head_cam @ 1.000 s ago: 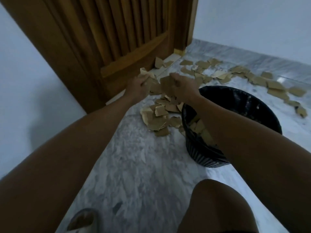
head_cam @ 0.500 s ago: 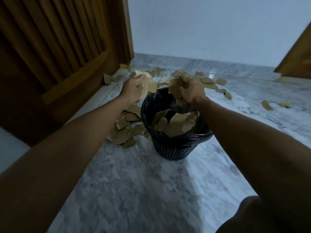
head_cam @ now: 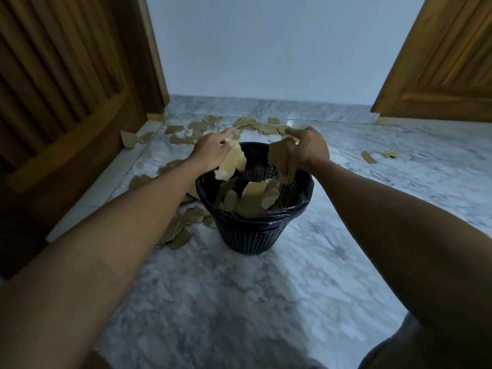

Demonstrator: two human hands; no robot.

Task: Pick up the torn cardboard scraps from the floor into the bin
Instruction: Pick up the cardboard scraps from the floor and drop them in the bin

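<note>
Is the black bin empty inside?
No, the black bin already has a pile of cardboard scraps inside it, reaching close to its rim.

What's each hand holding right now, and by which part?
Both hold cardboard scraps over the bin. The left hand grips its scraps by their upper ends; the right hand grips its scraps likewise, the rest hanging down.
</note>
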